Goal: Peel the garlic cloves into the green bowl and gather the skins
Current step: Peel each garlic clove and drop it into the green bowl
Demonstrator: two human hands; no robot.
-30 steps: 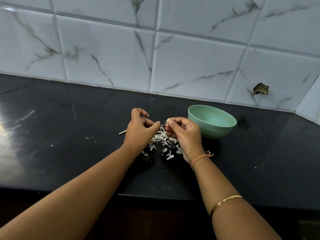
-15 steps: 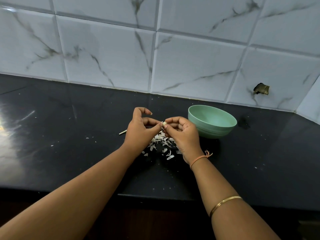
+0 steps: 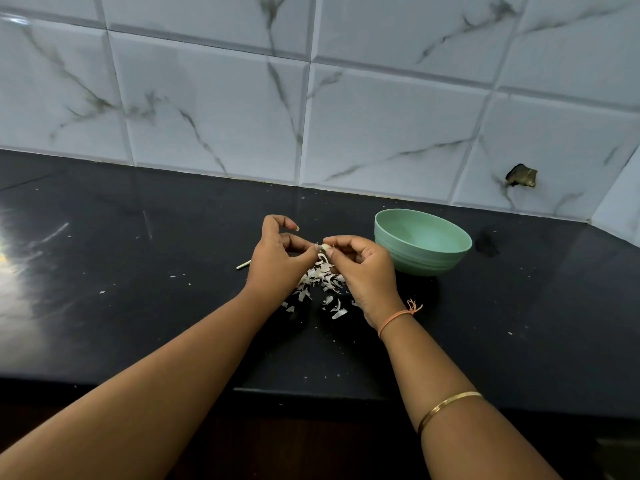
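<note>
Pale and small, the clove [image 3: 323, 248] is held up off the counter [image 3: 138, 306], pinched by both hands at once. The left hand [image 3: 277, 263] grips it from the left with thumb and curled fingers, its index finger arched up free. The right hand [image 3: 363, 268] grips it from the right with thumb and fingertips, fingers curled. Whether any skin clings to the clove is too small to tell.

Directly beneath the hands lie the skins [image 3: 320, 282], a loose heap of white flakes on the black counter, partly hidden by both hands, with a few curls strewn nearer the person. Just right of the right hand stands the bowl [image 3: 426, 263] — green, upright, close to the heap but apart from it. Left of the left hand a thin pale stick [image 3: 243, 265] lies on the counter, one end hidden behind the hand. Tiny white specks dot the dark surface.

The right wrist wears an orange thread [image 3: 394, 318] — farther up the forearm, a gold bangle [image 3: 446, 407]. Behind the counter rises a wall of white marbled tiles [image 3: 381, 133], one with a broken hole [image 3: 521, 176].
</note>
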